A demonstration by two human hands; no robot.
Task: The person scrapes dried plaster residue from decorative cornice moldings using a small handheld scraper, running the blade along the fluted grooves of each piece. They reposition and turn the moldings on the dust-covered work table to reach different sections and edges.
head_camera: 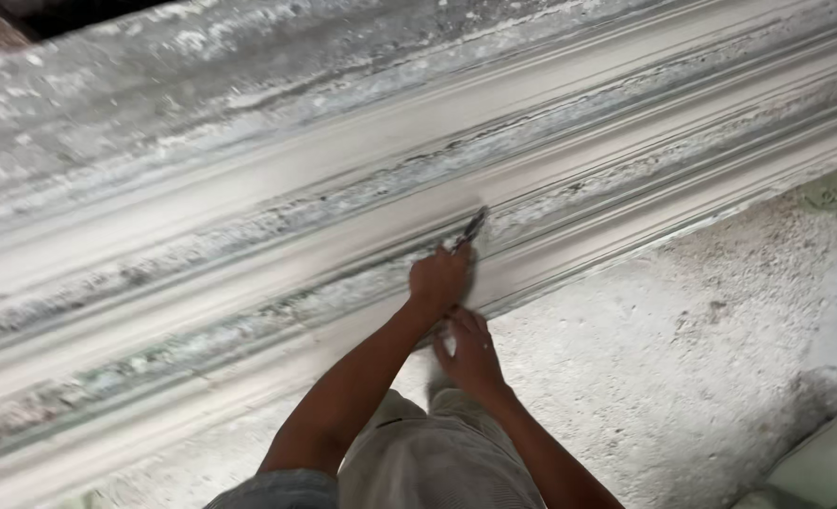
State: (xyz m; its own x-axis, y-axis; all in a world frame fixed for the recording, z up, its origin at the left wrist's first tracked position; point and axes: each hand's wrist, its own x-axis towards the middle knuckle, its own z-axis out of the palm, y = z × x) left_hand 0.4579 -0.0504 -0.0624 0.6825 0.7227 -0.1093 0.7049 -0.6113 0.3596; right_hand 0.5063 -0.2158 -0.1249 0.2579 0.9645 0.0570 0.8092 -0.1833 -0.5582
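- Left hand is gripping a small dark tool, fingers clenched, against the long plaster moulding.
- Right hand is resting beside it, fingers released, flat on the moulding's lower edge.

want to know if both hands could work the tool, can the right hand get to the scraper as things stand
Probably yes. The right hand rests flat on the moulding just below the left hand, which grips the scraper. Nothing lies between them; only the left hand itself covers the handle.
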